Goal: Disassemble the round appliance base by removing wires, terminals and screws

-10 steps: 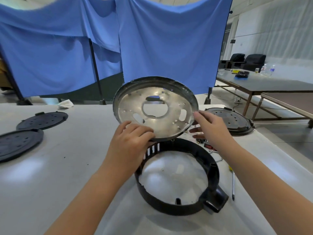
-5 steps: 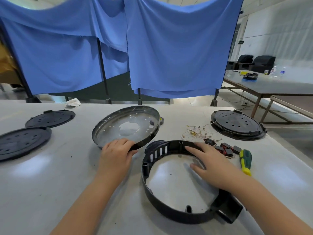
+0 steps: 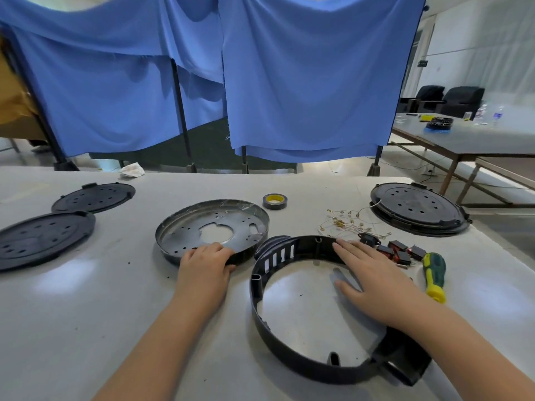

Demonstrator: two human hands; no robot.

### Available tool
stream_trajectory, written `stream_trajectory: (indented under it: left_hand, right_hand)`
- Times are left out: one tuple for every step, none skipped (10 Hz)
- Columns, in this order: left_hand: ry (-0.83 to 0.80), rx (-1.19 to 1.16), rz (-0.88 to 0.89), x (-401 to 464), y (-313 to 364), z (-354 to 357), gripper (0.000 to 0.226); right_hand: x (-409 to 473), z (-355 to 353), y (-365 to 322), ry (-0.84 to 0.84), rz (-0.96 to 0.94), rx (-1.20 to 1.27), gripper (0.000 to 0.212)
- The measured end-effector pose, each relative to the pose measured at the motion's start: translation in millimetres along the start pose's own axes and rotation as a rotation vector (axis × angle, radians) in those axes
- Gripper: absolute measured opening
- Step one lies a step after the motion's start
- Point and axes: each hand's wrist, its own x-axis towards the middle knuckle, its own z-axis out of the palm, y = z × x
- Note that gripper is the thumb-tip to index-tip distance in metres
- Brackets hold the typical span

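- Head view: our left hand curls its fingers over the near rim of the round metal plate, which lies flat on the white table.
- Our right hand lies with straight, relaxed fingers on the far wall of the black plastic ring, just right of the plate.
- Loose wires, red-and-black switches and a green-and-yellow screwdriver lie to the right.

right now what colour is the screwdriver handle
Green with yellow ends, on the screwdriver right of the ring; the head view shows it.
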Motion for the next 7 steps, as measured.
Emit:
stream_trajectory:
  left_hand:
    - [-0.029, -0.006, 0.025, 0.4, 3.3, 0.9, 0.019]
    - [-0.055, -0.059, 0.063, -1.2, 10.1, -0.1, 0.021]
    - [-0.067, -0.155, 0.055, -2.9, 14.2, -2.9, 0.02]
    - [-0.049, -0.267, 0.024, -3.8, 19.8, -8.1, 0.026]
    - [-0.002, -0.462, -0.04, -5.1, 27.3, -14.3, 0.036]
    - [0.032, -0.58, -0.065, -7.8, 37.1, -18.2, 0.033]
    - [-0.033, -0.625, -0.113, -10.5, 47.6, -21.0, 0.026]
  right_hand:
    - [-0.1, 0.1, 0.1, -0.004, 0.001, 0.0, 0.07]
    - [-0.1, 0.4, 0.0, -0.002, -0.006, -0.002, 0.07]
    - [-0.9, 0.3, -0.7, 0.002, -0.004, 0.013, 0.069]
    - [-2.4, -0.9, -1.0, 0.039, -0.013, 0.049, 0.063]
    - [-3.6, -4.8, -2.5, 0.058, -0.012, 0.089, 0.055]
    - [-5.6, -7.5, -2.7, 0.11, -0.054, 0.136, 0.048]
    - [-13.0, -20.1, -3.7, 0.111, -0.03, 0.356, 0.037]
